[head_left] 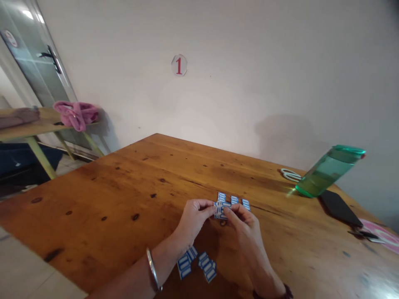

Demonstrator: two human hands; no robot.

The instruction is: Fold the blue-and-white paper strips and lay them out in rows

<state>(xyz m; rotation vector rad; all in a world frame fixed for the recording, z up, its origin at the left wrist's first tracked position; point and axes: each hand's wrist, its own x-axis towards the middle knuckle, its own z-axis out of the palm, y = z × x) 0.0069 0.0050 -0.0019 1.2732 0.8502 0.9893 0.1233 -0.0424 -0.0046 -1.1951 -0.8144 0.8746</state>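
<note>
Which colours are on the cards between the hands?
The held cards are blue and white; head view.

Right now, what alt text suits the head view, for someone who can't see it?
The left hand and right hand hold blue-and-white cards over a wooden table. More cards lie beyond the hands, and others nearer the wearer. A translucent green bottle is at right.

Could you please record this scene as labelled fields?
Left hand: pinches small rectangular blue-and-white cards
Right hand: pinches the same cards
Beyond hands: three similar cards
Nearer the person: two loose clusters of cards
Surface: brown wooden table
Right side: translucent green bottle, flat black rectangular object
Wall: round sign, red 1
</note>
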